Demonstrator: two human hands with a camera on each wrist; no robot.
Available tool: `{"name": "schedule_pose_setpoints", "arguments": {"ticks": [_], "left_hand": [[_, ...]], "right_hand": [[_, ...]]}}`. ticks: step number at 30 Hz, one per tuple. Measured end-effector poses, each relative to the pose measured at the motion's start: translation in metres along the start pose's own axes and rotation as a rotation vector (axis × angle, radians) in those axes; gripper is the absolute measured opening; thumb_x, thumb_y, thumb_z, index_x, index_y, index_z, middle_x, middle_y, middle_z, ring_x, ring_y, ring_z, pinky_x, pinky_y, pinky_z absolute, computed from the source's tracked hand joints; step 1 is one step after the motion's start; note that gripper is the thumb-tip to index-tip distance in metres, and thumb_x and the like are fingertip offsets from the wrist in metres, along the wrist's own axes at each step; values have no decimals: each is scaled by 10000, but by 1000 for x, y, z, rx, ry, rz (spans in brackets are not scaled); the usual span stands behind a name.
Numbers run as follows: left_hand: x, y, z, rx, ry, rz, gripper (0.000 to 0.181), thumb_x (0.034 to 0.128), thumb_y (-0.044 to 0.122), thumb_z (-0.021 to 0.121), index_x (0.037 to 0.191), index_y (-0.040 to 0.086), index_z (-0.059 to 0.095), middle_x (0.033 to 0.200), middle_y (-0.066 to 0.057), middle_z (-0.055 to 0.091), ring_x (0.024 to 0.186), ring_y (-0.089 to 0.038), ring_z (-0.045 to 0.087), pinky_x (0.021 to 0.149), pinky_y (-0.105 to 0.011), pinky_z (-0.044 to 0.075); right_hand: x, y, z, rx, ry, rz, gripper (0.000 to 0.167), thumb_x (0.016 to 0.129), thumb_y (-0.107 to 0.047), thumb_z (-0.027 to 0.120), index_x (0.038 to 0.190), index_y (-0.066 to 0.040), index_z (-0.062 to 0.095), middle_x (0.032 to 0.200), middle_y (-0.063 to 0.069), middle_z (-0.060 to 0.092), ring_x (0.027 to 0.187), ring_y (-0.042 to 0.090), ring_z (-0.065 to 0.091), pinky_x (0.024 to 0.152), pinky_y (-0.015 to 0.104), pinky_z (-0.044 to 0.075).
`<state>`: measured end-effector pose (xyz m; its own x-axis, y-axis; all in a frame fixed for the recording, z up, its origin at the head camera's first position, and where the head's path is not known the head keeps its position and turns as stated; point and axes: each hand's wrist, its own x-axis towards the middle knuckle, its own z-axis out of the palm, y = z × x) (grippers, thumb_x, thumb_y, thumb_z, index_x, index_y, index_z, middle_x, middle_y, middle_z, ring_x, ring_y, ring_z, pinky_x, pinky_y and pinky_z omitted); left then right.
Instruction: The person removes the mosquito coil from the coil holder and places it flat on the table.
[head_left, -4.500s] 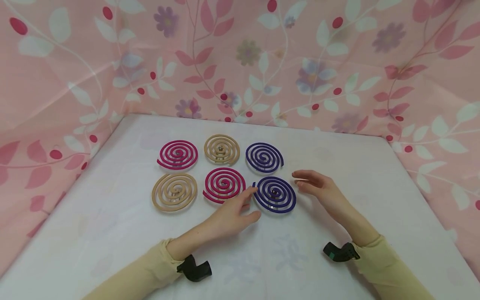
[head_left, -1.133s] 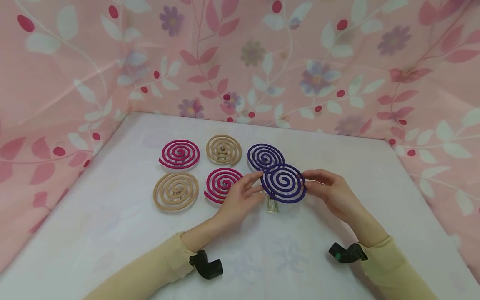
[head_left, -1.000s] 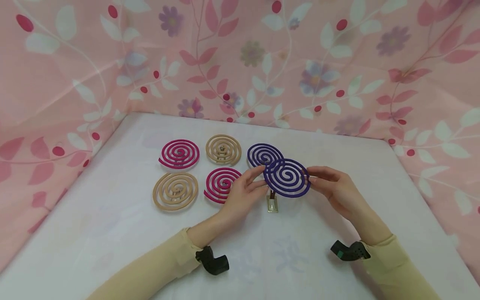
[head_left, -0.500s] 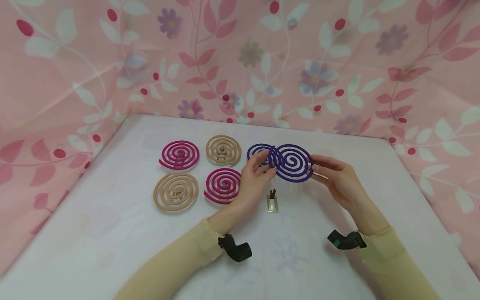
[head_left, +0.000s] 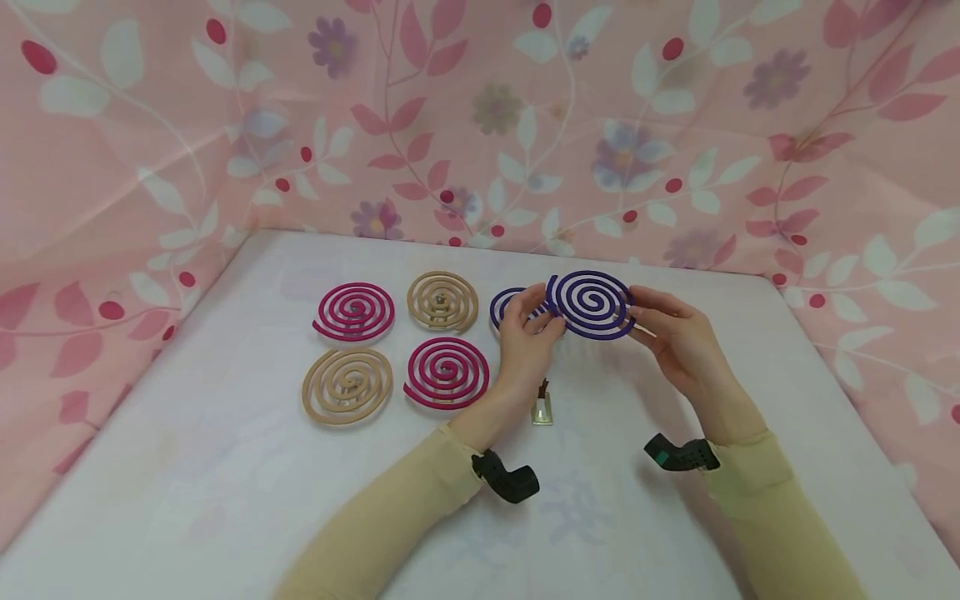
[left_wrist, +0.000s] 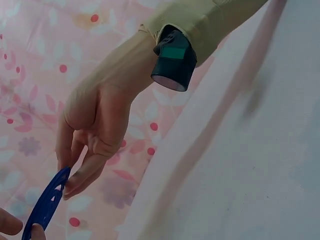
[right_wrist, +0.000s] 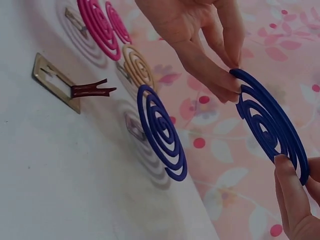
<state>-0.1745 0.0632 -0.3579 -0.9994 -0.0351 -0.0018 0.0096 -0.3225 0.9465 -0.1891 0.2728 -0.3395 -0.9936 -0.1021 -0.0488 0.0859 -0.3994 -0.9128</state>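
A purple mosquito coil (head_left: 592, 302) is held up above the table between both hands. My left hand (head_left: 519, 346) pinches its left edge and my right hand (head_left: 688, 346) pinches its right edge. In the right wrist view the held coil (right_wrist: 265, 131) is tilted and well off the table. Below it stands a bare metal coil stand (head_left: 542, 412), whose dark brown prongs (right_wrist: 91, 90) point up. A second purple coil (right_wrist: 162, 127) rests on its own stand behind my left hand, which partly hides it in the head view.
To the left sit a front pink coil (head_left: 447, 372), a back pink coil (head_left: 354, 311), a back tan coil (head_left: 442, 301) and a front tan coil (head_left: 347, 386), each raised on a stand. A white cloth (head_left: 225, 467) covers the table. Pink floral fabric (head_left: 525, 125) rises behind.
Both hands reached for the front purple coil, took hold of its edges and lifted it off its stand. It has moved up, away and slightly right, leaving the stand bare.
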Motion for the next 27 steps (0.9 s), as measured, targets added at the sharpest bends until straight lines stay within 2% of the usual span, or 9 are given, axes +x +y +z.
{"name": "schedule_pose_setpoints", "arguments": {"ticks": [9,17,23,27], "left_hand": [[14,-1,18,-162,75,-51,493,909,-53,609,1370,106,536,1406,-86,548,1209,-210,604,986,-332,544],[25,-3,34,-304,117,-18,467,888,-125,582,1330,23,546,1379,-143,578,1129,-221,634,966,-331,555],[31,-5,54,-442,199,-92,458,834,-171,576,1259,-1,598,1272,-163,648,1004,-177,663,936,-321,567],[35,-8,63,-482,221,-111,450,832,-165,578,1251,-4,612,1253,-170,658,1054,-201,677,951,-330,562]], "right_hand": [[16,-6,1,115,37,-37,270,947,87,582,1184,11,685,1130,91,708,958,190,730,860,289,592],[22,-10,-4,157,65,-37,261,928,102,603,1147,1,701,1116,92,714,940,189,725,861,286,592],[24,-11,-13,197,85,-33,253,934,117,581,1112,-2,716,1136,102,689,943,197,719,846,290,595],[25,-10,-20,230,90,-48,265,934,130,569,1117,8,716,1130,109,689,944,207,721,839,300,597]]}}
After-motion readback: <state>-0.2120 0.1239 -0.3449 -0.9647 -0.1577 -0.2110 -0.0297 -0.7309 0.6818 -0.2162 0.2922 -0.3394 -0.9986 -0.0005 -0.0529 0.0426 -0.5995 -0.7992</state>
